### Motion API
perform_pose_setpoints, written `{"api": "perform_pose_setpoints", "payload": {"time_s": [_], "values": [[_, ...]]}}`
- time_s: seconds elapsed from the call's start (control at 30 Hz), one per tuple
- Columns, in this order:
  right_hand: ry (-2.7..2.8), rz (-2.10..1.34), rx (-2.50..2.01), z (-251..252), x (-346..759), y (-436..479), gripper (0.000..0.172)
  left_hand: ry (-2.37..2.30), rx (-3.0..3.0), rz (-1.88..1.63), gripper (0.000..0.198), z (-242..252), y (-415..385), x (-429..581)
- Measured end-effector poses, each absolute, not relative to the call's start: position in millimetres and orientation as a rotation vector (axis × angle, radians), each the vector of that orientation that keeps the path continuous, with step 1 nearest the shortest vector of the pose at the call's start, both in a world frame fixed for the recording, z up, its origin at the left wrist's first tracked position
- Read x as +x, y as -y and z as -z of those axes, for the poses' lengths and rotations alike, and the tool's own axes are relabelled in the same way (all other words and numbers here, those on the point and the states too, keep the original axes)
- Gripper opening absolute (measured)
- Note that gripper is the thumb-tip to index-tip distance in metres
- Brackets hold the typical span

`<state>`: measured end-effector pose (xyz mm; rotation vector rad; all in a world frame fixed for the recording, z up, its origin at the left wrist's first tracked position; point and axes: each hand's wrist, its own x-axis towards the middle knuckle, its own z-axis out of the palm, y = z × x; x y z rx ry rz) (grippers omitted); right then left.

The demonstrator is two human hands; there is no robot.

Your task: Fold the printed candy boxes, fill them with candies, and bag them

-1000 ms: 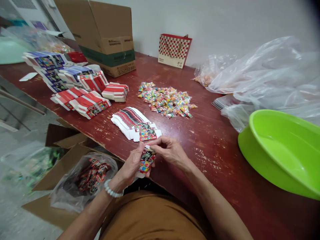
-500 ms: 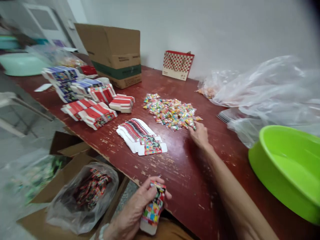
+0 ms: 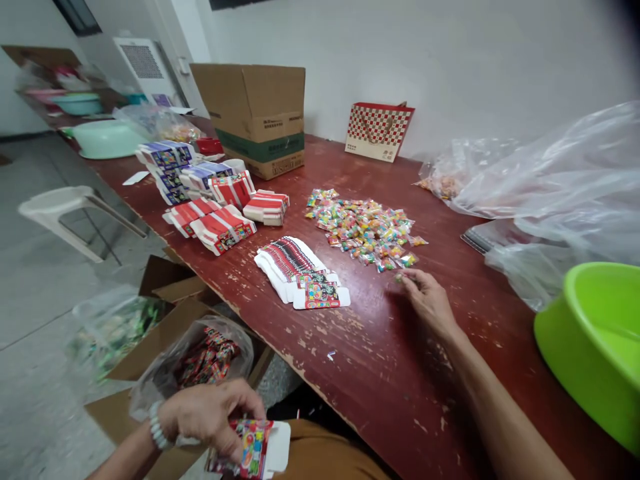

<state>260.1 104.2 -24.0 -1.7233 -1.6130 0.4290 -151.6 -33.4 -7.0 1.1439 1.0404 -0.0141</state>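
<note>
My left hand, with a beaded bracelet at the wrist, grips a small printed candy box over my lap; its white end flap stands open. Over the red table, my right hand pinches a small wrapped candy, mostly hidden by the fingertips. Just beyond those fingers lies a loose pile of wrapped candies. Left of the pile, a fanned stack of flattened candy boxes rests on the table, one printed box lying at its near end.
Bundled red boxes and purple boxes stand at left, before a large carton. A green basin and plastic bags are at right. Below the table edge, a lined carton holds red packets. A white stool stands beyond.
My left hand has moved left and down with the candy box, turning it sideways. My right hand has drawn back from the pile with a candy. The view has shifted left.
</note>
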Motion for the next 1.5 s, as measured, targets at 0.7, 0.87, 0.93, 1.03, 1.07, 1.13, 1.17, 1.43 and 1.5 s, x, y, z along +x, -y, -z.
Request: {"api": "perform_pose_setpoints", "payload": {"time_s": [0.7, 0.87, 0.93, 1.03, 1.07, 1.13, 1.17, 1.43, 1.5], "values": [[1.423, -1.255, -0.988, -35, 138, -14, 0.021, -0.828, 0.862, -0.891, 0.046, -18, 19, -42], [1.184, -1.692, -0.919, -32, 134, -14, 0.042, -0.821, 0.677, -0.958, 0.052, -13, 19, -36], [1.13, -1.895, -0.817, -28, 128, -10, 0.046, -0.832, 0.721, -0.974, 0.046, -11, 20, -33], [1.099, -1.883, -0.802, -20, 119, -3, 0.035, -0.842, 0.807, -1.03, 0.035, -12, 21, -31], [1.135, -1.758, -0.842, -18, 119, -2, 0.031, -0.835, 0.803, -1.055, 0.032, -13, 21, -30], [1.304, -1.394, -0.927, -15, 121, 0, 0.025, -0.814, 0.727, -1.044, 0.032, -13, 20, -31], [1.423, -1.219, -0.943, -15, 123, 0, 0.02, -0.802, 0.664, -0.998, 0.034, -13, 19, -31], [1.368, -1.557, -0.892, -22, 126, -1, 0.016, -0.747, 0.494, -0.941, 0.058, -12, 16, -27], [1.184, -1.734, -0.853, -23, 121, -4, 0.024, -0.736, 0.538, -0.948, 0.064, -9, 16, -26]]}}
